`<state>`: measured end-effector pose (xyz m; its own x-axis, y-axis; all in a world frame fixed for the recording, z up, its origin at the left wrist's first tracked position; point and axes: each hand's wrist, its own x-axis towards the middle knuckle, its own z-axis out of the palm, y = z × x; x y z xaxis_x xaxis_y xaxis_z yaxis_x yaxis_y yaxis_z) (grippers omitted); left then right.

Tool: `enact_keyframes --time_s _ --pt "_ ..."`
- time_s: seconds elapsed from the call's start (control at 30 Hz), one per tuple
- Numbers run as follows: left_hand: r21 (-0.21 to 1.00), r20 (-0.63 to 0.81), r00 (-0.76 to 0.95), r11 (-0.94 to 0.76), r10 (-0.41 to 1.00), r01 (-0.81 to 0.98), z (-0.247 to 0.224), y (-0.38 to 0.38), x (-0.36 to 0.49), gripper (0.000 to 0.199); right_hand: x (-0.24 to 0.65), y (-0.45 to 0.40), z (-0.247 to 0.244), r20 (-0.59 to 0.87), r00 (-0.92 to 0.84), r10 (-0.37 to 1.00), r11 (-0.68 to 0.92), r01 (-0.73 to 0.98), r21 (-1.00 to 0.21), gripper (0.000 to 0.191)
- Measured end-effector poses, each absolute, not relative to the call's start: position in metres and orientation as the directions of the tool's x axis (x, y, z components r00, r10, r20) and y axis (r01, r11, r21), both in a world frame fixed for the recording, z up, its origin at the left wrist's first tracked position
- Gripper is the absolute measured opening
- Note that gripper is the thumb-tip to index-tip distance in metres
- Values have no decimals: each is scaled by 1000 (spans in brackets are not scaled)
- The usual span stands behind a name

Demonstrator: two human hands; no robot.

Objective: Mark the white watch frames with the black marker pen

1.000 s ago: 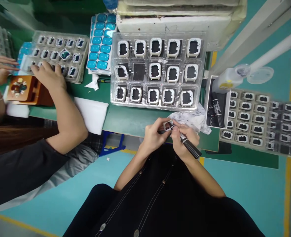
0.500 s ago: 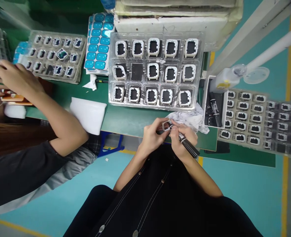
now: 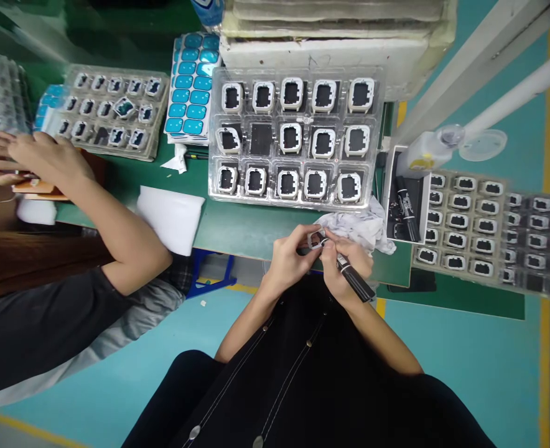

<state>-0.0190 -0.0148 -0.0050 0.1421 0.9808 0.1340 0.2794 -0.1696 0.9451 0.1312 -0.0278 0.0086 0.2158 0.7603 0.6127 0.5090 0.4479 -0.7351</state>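
My left hand (image 3: 290,260) grips a small pale frame (image 3: 314,239) at the table's front edge. In my right hand (image 3: 344,264) is a black marker (image 3: 356,283), its tip end against the frame; the exact contact is hidden by fingers. A clear tray (image 3: 265,201) of similar white frames lies just beyond my hands, with one pocket in its middle row holding no frame. Beside my right hand is a crumpled white cloth (image 3: 359,230).
To the right, a white box (image 3: 425,218) holds another marker, near a bottle (image 3: 427,151) and more frame trays (image 3: 473,221). Blue stickers (image 3: 193,96) and a white foam sheet (image 3: 170,214) lie left. A co-worker's arm (image 3: 125,233) rests at far left.
The view has shifted slightly, so the trays and stickers sit a little lower and further right. The co-worker's hands have moved a little. My hands keep nearly the same pose and hold.
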Motion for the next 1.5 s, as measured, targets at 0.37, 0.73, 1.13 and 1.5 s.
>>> enact_keyframes --time_s 0.37,0.73,1.13,1.5 --pt "977 110 142 -133 984 166 -1 -11 -19 43 131 -34 -3 460 351 816 343 348 -873 23" --pt "993 35 112 -48 993 110 7 -12 -18 59 129 -34 -8 347 419 839 284 207 -936 26" --pt "979 124 201 -153 972 136 1 -10 -24 51 132 -38 -3 303 410 860 226 226 -948 28" --pt "969 168 192 -198 967 150 5 -12 -22 41 133 -41 -2 320 396 860 268 184 -946 24"
